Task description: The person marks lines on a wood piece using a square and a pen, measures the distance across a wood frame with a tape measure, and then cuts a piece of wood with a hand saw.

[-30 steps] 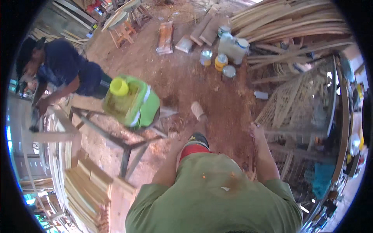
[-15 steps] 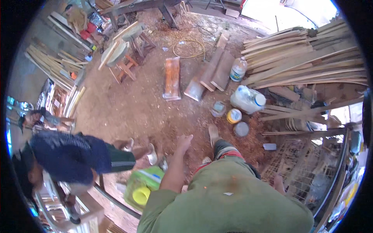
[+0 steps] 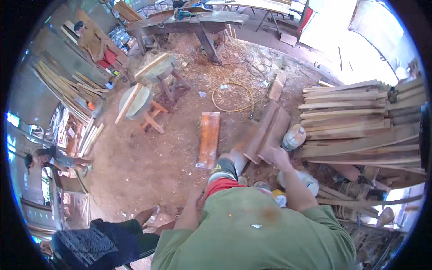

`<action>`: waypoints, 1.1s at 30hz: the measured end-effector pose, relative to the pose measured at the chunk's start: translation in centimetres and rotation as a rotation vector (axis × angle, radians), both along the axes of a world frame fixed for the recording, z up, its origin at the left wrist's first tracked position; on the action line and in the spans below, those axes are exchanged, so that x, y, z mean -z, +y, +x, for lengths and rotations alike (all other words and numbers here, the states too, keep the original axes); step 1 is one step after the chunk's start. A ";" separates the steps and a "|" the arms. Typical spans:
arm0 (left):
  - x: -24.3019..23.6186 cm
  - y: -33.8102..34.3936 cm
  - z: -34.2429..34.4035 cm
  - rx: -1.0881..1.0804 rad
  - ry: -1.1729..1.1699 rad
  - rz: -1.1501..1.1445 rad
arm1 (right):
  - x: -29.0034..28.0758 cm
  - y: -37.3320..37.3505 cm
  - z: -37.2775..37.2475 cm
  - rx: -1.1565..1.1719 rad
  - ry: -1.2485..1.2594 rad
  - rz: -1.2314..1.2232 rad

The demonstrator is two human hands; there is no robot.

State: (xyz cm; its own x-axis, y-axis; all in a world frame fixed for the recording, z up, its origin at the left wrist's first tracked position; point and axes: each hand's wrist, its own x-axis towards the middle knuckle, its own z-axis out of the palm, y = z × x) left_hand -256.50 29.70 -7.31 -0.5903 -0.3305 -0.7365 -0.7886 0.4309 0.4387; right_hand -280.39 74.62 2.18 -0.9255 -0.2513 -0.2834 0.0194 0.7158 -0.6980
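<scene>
At the lower edge a green shirt [image 3: 256, 234] is seen, and from it both forearms are stretched forward. The left hand [image 3: 196, 198] is held low beside the red shorts [image 3: 220, 185], at about 7 o'clock from the picture centre; it holds nothing, but whether the fingers are spread or closed cannot be told (the hand is small and partly hidden). The right hand [image 3: 280, 157] is raised at 4 o'clock, with the fingers loosely apart and nothing gripped in them. It is placed just beside the leaning boards [image 3: 265, 132] and near a clear plastic jug [image 3: 293, 137], which is found at 3 o'clock from the hand. A yellow tin [image 3: 280, 198] stands under the right forearm. Farther out, at 12 o'clock, a reddish plank [image 3: 209, 139] lies flat on the dirt floor [image 3: 148, 162]. A yellow hose ring [image 3: 232, 96] is seen beyond it. At 10 o'clock two round stools [image 3: 148, 96] stand, and a stack of planks [image 3: 360, 121] is piled at 2 o'clock.
</scene>
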 end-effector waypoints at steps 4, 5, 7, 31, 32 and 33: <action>0.8 -1.4 -8.5 -0.176 -0.023 -0.030 | -11.2 -15.2 -14.4 -0.081 0.212 -0.463; 1.1 -1.9 -10.6 -0.223 -0.048 -0.034 | -11.6 -15.8 -16.9 -0.073 0.204 -0.463; 2.1 -2.9 -15.5 -0.229 -0.112 -0.022 | -11.4 -17.2 -22.2 -0.062 0.073 -0.643; -0.6 -10.5 -96.2 0.054 0.229 -0.012 | 18.7 9.3 -52.0 0.546 -0.354 0.384; 2.2 -12.4 -95.7 0.332 0.061 -0.022 | 20.4 10.4 -55.7 0.189 -0.131 0.616; 4.6 -15.1 -94.1 0.613 -0.154 -0.035 | 21.4 9.7 -58.7 0.154 -0.157 0.584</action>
